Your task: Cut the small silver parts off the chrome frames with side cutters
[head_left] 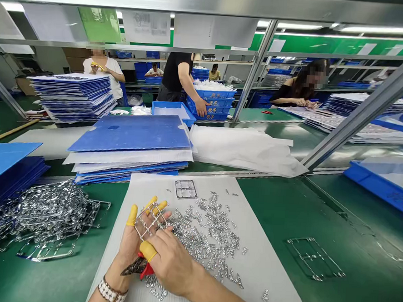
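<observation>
My left hand (131,242), palm up with yellow finger cots, supports a small chrome sprue frame (153,222) holding small shiny parts. Over the frame's lower edge lies my right hand (176,261), with a yellow cot on its thumb. Red-handled cutters (143,268) are tucked in that hand, their dark jaws pointing left past my left wrist. The right fingertips, partly hidden, are at the frame. Many loose chrome pieces (213,236) lie scattered on a white sheet (248,281) beneath my hands. Another sprue frame (186,189) with parts lies at the sheet's far end.
A heap of chrome sprues (54,210) is at left, and one bare frame (316,258) lies on the green table at right. Blue boards (134,135) are stacked ahead, beside white foam sheets (242,149). A blue tray (383,185) stands right. Several people work beyond metal posts.
</observation>
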The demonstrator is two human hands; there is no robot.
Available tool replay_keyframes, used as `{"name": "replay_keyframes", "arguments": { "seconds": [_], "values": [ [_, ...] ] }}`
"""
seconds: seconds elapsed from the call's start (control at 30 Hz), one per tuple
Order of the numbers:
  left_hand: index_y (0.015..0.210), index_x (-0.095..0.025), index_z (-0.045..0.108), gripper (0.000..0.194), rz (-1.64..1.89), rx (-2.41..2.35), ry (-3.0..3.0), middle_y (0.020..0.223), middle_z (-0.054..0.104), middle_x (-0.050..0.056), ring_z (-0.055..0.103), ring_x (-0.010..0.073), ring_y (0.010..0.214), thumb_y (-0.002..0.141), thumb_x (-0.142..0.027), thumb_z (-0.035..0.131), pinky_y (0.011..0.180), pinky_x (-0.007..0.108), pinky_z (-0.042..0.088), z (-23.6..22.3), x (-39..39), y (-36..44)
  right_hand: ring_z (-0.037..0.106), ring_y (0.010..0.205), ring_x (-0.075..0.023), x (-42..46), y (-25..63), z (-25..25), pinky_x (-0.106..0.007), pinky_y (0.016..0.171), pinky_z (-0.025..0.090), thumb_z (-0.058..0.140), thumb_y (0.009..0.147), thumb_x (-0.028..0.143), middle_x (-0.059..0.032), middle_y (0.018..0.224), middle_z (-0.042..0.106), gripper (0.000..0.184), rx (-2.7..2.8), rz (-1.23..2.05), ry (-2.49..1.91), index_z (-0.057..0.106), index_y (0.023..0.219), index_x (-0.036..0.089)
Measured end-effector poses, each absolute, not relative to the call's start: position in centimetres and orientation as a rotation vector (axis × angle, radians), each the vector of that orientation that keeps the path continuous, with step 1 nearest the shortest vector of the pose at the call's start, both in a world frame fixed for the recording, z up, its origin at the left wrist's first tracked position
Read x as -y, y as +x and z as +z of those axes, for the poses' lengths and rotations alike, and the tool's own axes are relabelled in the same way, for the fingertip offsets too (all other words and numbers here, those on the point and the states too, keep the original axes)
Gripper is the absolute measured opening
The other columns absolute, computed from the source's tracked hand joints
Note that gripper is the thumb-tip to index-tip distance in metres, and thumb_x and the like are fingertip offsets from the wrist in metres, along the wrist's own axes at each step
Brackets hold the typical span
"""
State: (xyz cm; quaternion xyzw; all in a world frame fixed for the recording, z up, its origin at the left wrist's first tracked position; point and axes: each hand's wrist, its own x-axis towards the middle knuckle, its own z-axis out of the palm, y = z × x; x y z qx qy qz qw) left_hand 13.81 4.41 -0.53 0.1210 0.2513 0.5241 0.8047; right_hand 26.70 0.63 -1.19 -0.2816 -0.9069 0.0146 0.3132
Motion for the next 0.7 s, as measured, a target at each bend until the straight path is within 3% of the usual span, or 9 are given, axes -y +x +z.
{"name": "replay_keyframes", "arguments": {
  "seconds": [0.13, 0.33, 0.7],
  "values": [
    [0.13, -0.013, 0.056, 0.063, 1.15, -0.578, 0.208, 0.132, 0.059, 0.018, 0.056, 0.0349, 0.118, 0.088, -0.059, 0.043, 0.103, 0.055, 0.038, -0.9, -4.6, 13.8, 0.054, 0.097, -0.0257, -0.7, 27.8, -0.1, -0.042, 0.086, 0.046, 0.059, 0.081, 0.028, -0.0129, 0.108, 0.061, 0.034, 2.298, 0.267, -0.959, 0.057, 0.112, 0.014],
    [0.125, -0.012, 0.061, 0.06, 1.226, -0.626, 0.24, 0.124, 0.065, 0.016, 0.057, 0.0305, 0.119, 0.09, -0.057, 0.041, 0.106, 0.046, 0.038, -1.1, -4.3, 14.6, 0.058, 0.096, -0.0287, -2.6, 28.2, 2.3, -0.043, 0.088, 0.046, 0.058, 0.087, 0.037, -0.012, 0.102, 0.065, 0.034, 2.287, 0.343, -1.534, 0.062, 0.11, 0.014],
    [0.117, -0.014, 0.068, 0.061, 1.254, -0.701, 0.317, 0.116, 0.069, 0.015, 0.058, 0.0305, 0.116, 0.087, -0.062, 0.044, 0.108, 0.044, 0.034, -1.6, -4.3, 15.1, 0.059, 0.095, -0.028, -3.4, 27.8, 3.7, -0.041, 0.087, 0.045, 0.054, 0.089, 0.038, -0.0131, 0.101, 0.066, 0.03, 2.434, 0.384, -1.593, 0.063, 0.103, 0.014]
  ]
}}
